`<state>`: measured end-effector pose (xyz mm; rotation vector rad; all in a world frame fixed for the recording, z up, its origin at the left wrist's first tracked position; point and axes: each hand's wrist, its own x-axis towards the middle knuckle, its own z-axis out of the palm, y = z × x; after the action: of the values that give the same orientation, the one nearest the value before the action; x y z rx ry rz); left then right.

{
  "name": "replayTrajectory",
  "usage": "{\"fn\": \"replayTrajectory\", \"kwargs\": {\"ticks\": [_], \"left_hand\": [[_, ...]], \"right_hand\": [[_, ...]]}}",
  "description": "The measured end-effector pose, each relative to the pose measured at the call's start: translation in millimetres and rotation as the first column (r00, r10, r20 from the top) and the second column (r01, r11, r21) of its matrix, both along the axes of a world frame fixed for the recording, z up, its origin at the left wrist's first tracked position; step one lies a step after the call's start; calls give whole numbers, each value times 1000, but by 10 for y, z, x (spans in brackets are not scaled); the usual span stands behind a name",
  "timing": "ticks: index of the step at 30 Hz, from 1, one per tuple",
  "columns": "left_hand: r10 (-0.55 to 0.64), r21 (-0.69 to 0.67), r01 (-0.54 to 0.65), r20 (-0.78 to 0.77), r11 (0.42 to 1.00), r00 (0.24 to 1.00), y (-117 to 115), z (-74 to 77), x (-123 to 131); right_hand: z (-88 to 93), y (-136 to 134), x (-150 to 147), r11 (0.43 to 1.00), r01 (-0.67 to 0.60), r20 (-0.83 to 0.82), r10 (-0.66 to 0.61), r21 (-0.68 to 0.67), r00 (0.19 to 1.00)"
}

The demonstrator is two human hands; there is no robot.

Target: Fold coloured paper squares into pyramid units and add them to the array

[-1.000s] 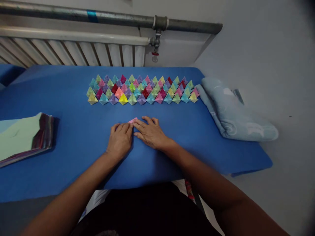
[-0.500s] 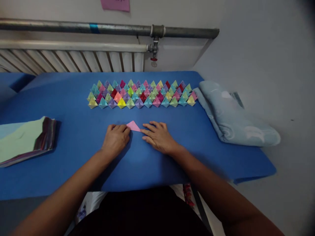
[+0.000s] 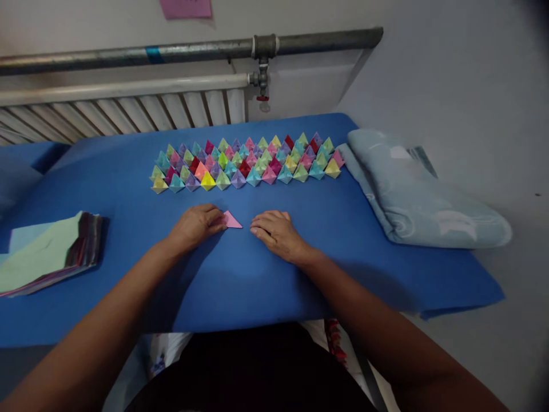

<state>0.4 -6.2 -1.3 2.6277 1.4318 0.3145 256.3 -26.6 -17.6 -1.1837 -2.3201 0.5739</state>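
Observation:
My left hand (image 3: 198, 224) is closed, its fingertips pinching the left end of a small pink folded paper (image 3: 232, 220). The paper forms a triangle low on the blue table surface, its pointed right end free. Just to the right, my right hand (image 3: 277, 232) lies palm down on the blue surface, apart from the paper. Its fingers are stretched out side by side and nothing shows in them. Beyond both hands stand several rows of folded paper pieces (image 3: 238, 179) in many colours, with pointed tops.
A stack of coloured paper sheets (image 3: 47, 249) lies at the left, pale green on top. At the right rests a folded light-blue blanket (image 3: 424, 200). Behind the blue table (image 3: 240, 286) are a white radiator (image 3: 171, 111) and a metal pipe (image 3: 201, 52) with a valve.
My right hand has come away from the paper's right end, and its spread fingers have drawn together. My left hand keeps hold of the paper. The camera view has tilted slightly.

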Motion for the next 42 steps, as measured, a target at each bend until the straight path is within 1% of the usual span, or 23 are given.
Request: {"fn": "replayTrajectory", "kwargs": {"ticks": [4,6,11,18,29,33,36,39,42], "left_hand": [[-121,-12,120,-94,993,988,107,25,-36],[-139,-10,139,-126,990,982,117,35,-31],[-95,-12,95,-149,995,984,119,27,-21],[-124,-28,122,-57,992,991,142,21,-58],[-96,-30,94,-74,995,993,147,17,-58],[-78,-21,76,-105,997,991,144,23,-39],[-47,-5,47,-115,999,992,133,17,-24],[-11,-8,11,-99,1000,995,126,9,-13],[7,-16,-9,-73,1000,997,126,-2,-3]], "right_hand": [[13,20,17,1000,-11,7,11,-19,1000],[19,24,22,1000,-17,6,17,-21,1000],[24,28,30,999,-31,13,31,-16,999],[8,35,36,999,-39,5,39,-6,999],[19,18,25,1000,-23,28,23,-3,999],[23,5,-9,1000,-19,57,19,1,998],[25,-7,-78,999,-41,106,38,27,994],[29,-12,-160,997,-61,156,52,49,986],[37,-13,-212,997,-42,180,31,61,983]]}}
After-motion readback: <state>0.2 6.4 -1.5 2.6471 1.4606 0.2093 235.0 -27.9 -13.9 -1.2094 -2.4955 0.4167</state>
